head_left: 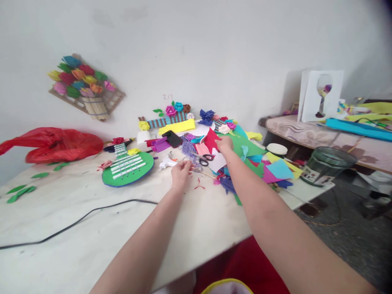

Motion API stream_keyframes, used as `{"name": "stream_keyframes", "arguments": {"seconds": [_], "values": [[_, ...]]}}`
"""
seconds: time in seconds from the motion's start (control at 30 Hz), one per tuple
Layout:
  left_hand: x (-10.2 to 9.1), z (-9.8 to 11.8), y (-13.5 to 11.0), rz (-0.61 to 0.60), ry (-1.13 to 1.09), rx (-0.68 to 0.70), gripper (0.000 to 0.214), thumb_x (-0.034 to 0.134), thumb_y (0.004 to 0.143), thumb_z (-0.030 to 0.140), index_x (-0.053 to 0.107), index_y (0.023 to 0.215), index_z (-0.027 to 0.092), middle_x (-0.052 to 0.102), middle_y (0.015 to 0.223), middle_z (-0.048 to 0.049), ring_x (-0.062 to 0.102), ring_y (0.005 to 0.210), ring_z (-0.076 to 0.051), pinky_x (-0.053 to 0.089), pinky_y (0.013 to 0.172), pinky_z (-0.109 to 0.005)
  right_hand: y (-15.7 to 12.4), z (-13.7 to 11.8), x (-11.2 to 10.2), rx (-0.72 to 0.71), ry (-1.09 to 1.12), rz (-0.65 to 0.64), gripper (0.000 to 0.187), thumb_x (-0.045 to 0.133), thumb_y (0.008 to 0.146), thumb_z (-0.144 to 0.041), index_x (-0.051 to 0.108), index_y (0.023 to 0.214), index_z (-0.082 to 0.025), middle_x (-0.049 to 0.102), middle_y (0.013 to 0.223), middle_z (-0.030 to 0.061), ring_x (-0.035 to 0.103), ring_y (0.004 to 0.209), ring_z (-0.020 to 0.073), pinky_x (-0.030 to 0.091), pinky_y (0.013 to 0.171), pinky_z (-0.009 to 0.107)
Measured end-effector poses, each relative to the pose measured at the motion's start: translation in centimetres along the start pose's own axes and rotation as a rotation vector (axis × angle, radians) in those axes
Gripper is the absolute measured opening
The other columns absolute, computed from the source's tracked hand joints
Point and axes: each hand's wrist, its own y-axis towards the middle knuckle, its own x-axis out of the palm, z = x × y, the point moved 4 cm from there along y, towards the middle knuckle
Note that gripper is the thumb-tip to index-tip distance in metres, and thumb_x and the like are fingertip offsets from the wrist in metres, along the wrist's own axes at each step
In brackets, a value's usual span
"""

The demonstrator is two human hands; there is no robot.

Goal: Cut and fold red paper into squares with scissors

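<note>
My right hand reaches into the heap of coloured sheets, its fingers closed at the edge of a red sheet. Nearer to me, my left hand is held in a pinch just above the table; what sits between its fingertips is too small to name. Black-handled scissors lie between the two hands. Beside my left hand is a white glue gun, and a thin stick lies to its right. Purple yarn and a black phone are just behind.
A green round piece with white strips lies left. A black cable crosses the table. A red plastic bag sits at the back left. At the right edge stands a glass jar; paper flowers line the wall.
</note>
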Motion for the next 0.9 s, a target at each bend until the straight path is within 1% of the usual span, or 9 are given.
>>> {"name": "stream_keyframes", "arguments": {"seconds": [0.1, 0.3, 0.37, 0.47, 0.6, 0.7, 0.73, 0.8, 0.9], "values": [[0.0, 0.0, 0.0, -0.004, -0.007, -0.004, 0.035, 0.062, 0.063, 0.047, 0.062, 0.073, 0.013, 0.067, 0.074, -0.0089, 0.059, 0.063, -0.015, 0.044, 0.054, -0.024, -0.5, -0.2, -0.5, 0.028, 0.032, 0.036, 0.023, 0.055, 0.078, -0.031, 0.07, 0.093, -0.021, 0.067, 0.099, 0.0101, 0.061, 0.09, 0.0234, 0.043, 0.07, 0.028], [0.0, -0.1, 0.0, -0.003, -0.025, -0.009, 0.037, 0.063, 0.062, 0.048, 0.062, 0.074, 0.013, 0.067, 0.073, -0.0086, 0.059, 0.062, -0.015, 0.044, 0.053, -0.023, -1.4, -0.2, -2.1, 0.024, 0.261, 0.354, 0.03, 0.043, 0.085, -0.028, 0.065, 0.101, -0.017, 0.066, 0.098, 0.0112, 0.059, 0.091, 0.0215, 0.043, 0.077, 0.031], [0.1, 0.1, -0.1, 0.002, -0.042, -0.016, 0.037, 0.064, 0.061, 0.047, 0.061, 0.073, 0.013, 0.067, 0.072, -0.0085, 0.059, 0.062, -0.015, 0.044, 0.053, -0.024, -1.1, -0.6, -2.0, -0.029, 0.427, 0.352, 0.031, 0.042, 0.084, -0.028, 0.064, 0.101, -0.014, 0.066, 0.098, 0.0112, 0.059, 0.091, 0.0212, 0.043, 0.078, 0.032], [-0.2, 0.8, -0.1, 0.017, -0.096, -0.01, 0.036, 0.064, 0.062, 0.046, 0.06, 0.073, 0.012, 0.066, 0.074, -0.0091, 0.059, 0.062, -0.015, 0.045, 0.055, -0.025, -1.0, -2.0, -0.8, -0.103, 0.799, 0.162, 0.031, 0.046, 0.08, -0.027, 0.063, 0.101, -0.011, 0.067, 0.092, 0.0092, 0.061, 0.082, 0.0189, 0.046, 0.071, 0.03], [-1.3, 2.1, 0.5, 0.077, -0.226, -0.004, 0.04, 0.067, 0.061, 0.047, 0.06, 0.079, 0.012, 0.066, 0.085, -0.0117, 0.061, 0.069, -0.016, 0.048, 0.065, -0.029, -3.3, -4.5, 1.7, -0.08, 1.212, -0.249, 0.024, 0.057, 0.074, -0.021, 0.061, 0.096, -0.012, 0.069, 0.085, 0.0063, 0.063, 0.068, 0.0166, 0.05, 0.062, 0.029], [-2.3, 2.8, 1.3, 0.089, -0.328, -0.02, 0.045, 0.066, 0.062, 0.052, 0.059, 0.084, 0.013, 0.065, 0.091, -0.0128, 0.062, 0.079, -0.018, 0.049, 0.071, -0.032, -6.2, -6.1, 3.8, -0.044, 1.293, -0.54, 0.02, 0.063, 0.069, -0.017, 0.062, 0.088, -0.014, 0.069, 0.076, 0.0044, 0.064, 0.065, 0.017, 0.051, 0.061, 0.03], [-2.6, 3.0, 1.5, 0.075, -0.354, -0.033, 0.046, 0.065, 0.063, 0.054, 0.06, 0.085, 0.013, 0.065, 0.091, -0.0125, 0.063, 0.079, -0.019, 0.049, 0.071, -0.033, -7.1, -6.4, 4.4, -0.038, 1.291, -0.595, 0.019, 0.066, 0.067, -0.017, 0.062, 0.086, -0.014, 0.069, 0.073, 0.0039, 0.064, 0.064, 0.0173, 0.051, 0.06, 0.03], [-3.1, 3.3, 1.7, 0.06, -0.385, -0.058, 0.046, 0.067, 0.062, 0.052, 0.061, 0.086, 0.013, 0.066, 0.087, -0.0113, 0.063, 0.077, -0.019, 0.05, 0.07, -0.033, -8.6, -6.9, 5.5, -0.052, 1.313, -0.648, 0.02, 0.07, 0.064, -0.02, 0.062, 0.081, -0.014, 0.069, 0.069, 0.0033, 0.064, 0.063, 0.0173, 0.052, 0.061, 0.03], [-4.1, 3.5, 1.6, 0.113, -0.379, -0.07, 0.041, 0.075, 0.056, 0.039, 0.063, 0.085, 0.012, 0.067, 0.08, -0.0091, 0.063, 0.072, -0.018, 0.05, 0.066, -0.031, -10.4, -7.5, 6.9, -0.06, 1.305, -0.728, 0.023, 0.074, 0.061, -0.025, 0.062, 0.078, -0.014, 0.068, 0.065, 0.0028, 0.063, 0.06, 0.0168, 0.052, 0.06, 0.029]]}}
